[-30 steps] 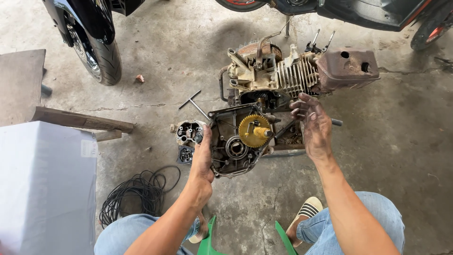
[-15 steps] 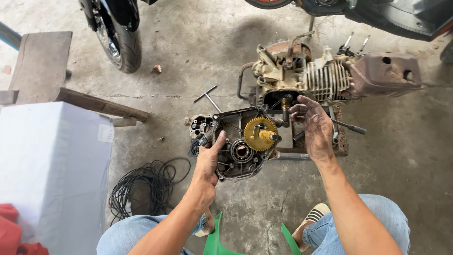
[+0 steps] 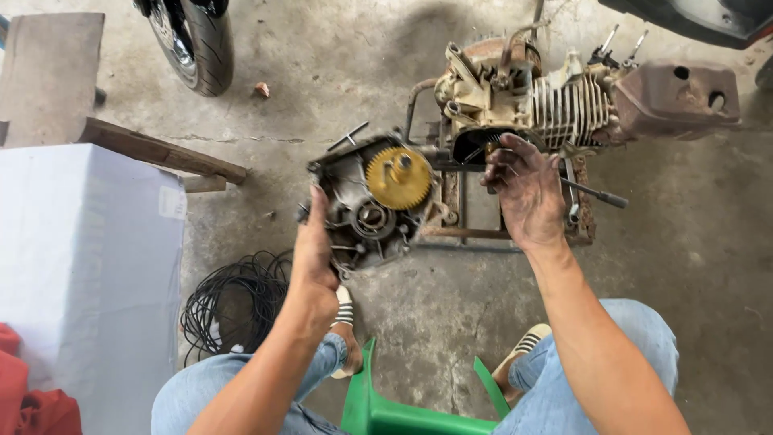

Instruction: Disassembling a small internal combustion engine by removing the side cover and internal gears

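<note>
My left hand (image 3: pixel 312 256) grips the lower left edge of a dark metal engine side cover (image 3: pixel 364 211) and holds it off the floor, its inner face up. A yellow plastic gear (image 3: pixel 398 178) sits on that cover near its top. My right hand (image 3: pixel 525 190), greasy and with fingers spread, hovers in front of the open crankcase of a small engine (image 3: pixel 515 97) and holds nothing. The engine has cooling fins and a rusty muffler (image 3: pixel 672 97) on its right, and it rests on a rusty metal frame (image 3: pixel 586 217).
A coil of black cable (image 3: pixel 233 298) lies on the concrete floor at left. A white box (image 3: pixel 80 266) stands further left beside wooden planks (image 3: pixel 165 153). A motorcycle tyre (image 3: pixel 201 44) is at top left. I sit on a green stool (image 3: pixel 403 411). A T-handle wrench (image 3: pixel 348 137) lies behind the cover.
The side cover with the yellow gear has come away from the engine, leftward, in my left hand. My right hand stays at the crankcase opening.
</note>
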